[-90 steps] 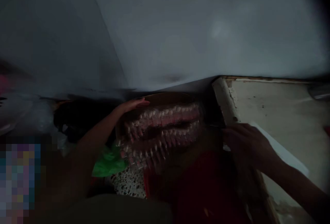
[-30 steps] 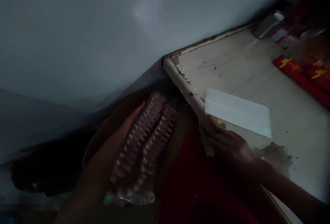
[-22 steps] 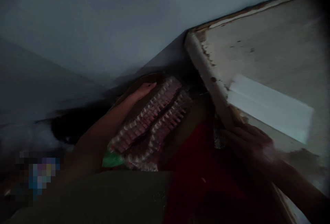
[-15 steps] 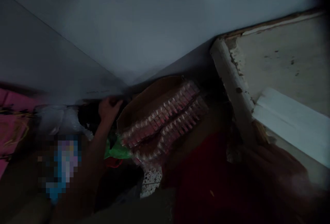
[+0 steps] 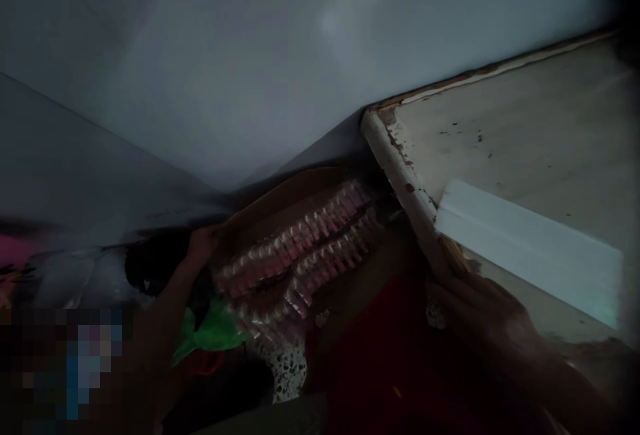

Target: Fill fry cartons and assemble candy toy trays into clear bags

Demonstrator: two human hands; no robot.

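Note:
My left hand (image 5: 203, 245) is at the far left edge of an open cardboard box (image 5: 280, 198), its fingers closed on the rim, though darkness hides the fingertips. Rows of small clear-wrapped packs with pink contents (image 5: 300, 241) lie in the box. To the right, my right hand (image 5: 485, 308) rests with fingers stretched out along the worn edge of a pale board-like surface (image 5: 540, 128). Nothing shows in that hand.
A white flat panel (image 5: 530, 248) lies on the pale surface. Left of the box are a green plastic bag (image 5: 215, 328), a dark bundle (image 5: 155, 265) and clear plastic (image 5: 80, 278). A pale wall (image 5: 225, 75) rises behind. Red cloth (image 5: 370, 348) hangs in front.
My left hand has gone from beside the box to its rim. My right hand is farther up against the board's edge. The view has shifted right.

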